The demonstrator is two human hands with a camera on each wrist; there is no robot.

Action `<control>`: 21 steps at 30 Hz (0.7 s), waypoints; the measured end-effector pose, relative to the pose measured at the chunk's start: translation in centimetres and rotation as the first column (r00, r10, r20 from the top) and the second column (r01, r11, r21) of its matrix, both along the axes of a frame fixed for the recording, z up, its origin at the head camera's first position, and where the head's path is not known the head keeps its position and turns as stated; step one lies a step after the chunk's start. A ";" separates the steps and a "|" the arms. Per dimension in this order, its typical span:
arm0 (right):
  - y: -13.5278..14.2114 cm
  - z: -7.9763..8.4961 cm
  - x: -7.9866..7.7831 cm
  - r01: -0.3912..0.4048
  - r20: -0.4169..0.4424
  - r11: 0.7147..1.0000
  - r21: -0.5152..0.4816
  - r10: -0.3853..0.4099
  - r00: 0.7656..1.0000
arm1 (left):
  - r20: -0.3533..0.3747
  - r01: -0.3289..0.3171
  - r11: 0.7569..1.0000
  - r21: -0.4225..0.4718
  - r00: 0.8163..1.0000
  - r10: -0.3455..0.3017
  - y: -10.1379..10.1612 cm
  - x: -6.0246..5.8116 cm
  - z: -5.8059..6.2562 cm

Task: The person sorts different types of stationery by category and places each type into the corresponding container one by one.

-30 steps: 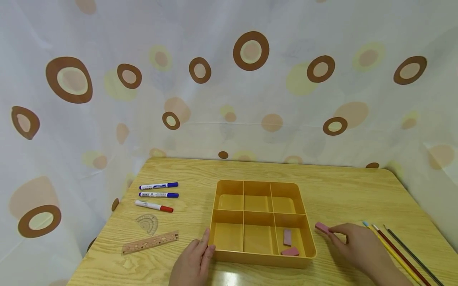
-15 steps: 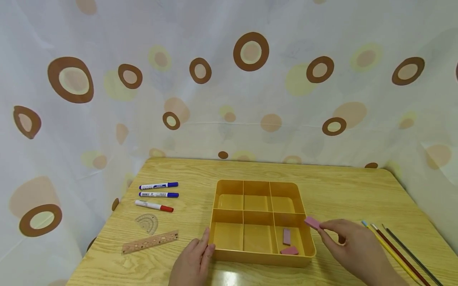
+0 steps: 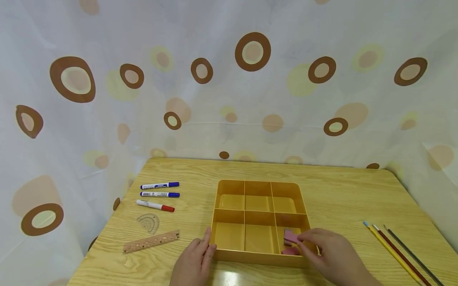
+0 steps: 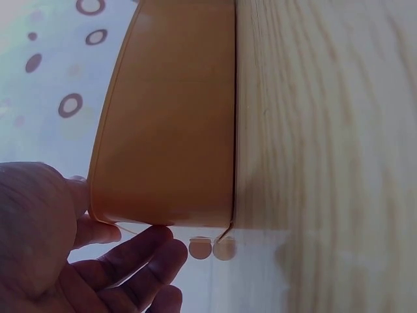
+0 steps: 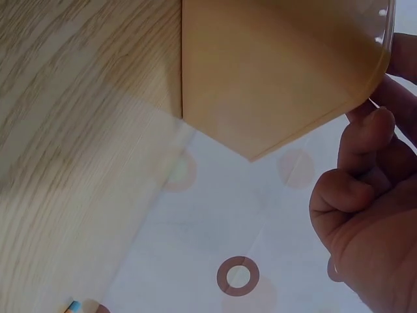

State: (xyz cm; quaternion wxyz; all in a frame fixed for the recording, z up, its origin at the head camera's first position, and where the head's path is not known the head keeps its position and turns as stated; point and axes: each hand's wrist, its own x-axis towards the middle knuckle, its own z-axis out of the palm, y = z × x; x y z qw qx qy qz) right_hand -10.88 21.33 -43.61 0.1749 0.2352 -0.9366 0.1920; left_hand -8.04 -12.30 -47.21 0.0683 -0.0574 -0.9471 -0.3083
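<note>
My right hand (image 3: 332, 254) pinches a pink eraser (image 3: 292, 238) between thumb and fingers, inside the front-right compartment of a yellow six-compartment tray (image 3: 257, 257). It partly covers a second eraser (image 3: 288, 231) lying there; whether they touch I cannot tell. Another pink eraser (image 3: 291, 251) lies by that compartment's front wall. My left hand (image 3: 193, 260) holds the tray's front-left corner. In the left wrist view its fingers bend about the tray's orange-looking side (image 4: 169, 117). The right wrist view shows curled fingers beyond the tray wall (image 5: 280, 78); the eraser is hidden there.
Left of the tray lie two blue-capped markers (image 3: 160, 194), a red-capped marker (image 3: 155, 205), a clear protractor (image 3: 148, 223) and a ruler (image 3: 152, 241). To the right are a yellow pencil-like stick (image 3: 390, 250), a dark red one (image 3: 398, 250) and a dark one (image 3: 411, 254). A patterned curtain (image 3: 214, 139) stands behind the table.
My right hand has carried the pink eraser left, from the table beside the tray over its right rim into the front-right compartment. The left hand has stayed at the corner.
</note>
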 end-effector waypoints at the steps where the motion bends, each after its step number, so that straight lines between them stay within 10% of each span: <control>1: -0.1 0.0 0.0 0.002 0.019 1.000 0.007 -0.002 1.000 | -0.005 0.001 1.000 0.002 1.000 -0.001 0.0 0.0 0.0; 9: -0.6 0.1 0.0 0.029 0.062 0.997 0.065 -0.033 0.998 | 0.004 0.004 1.000 0.010 1.000 -0.004 0.0 0.1 -0.2; 21: 0.6 -0.1 -0.1 0.051 -0.061 0.993 -0.103 -0.057 0.996 | -0.035 0.008 1.000 0.007 0.999 -0.008 0.0 0.0 -0.5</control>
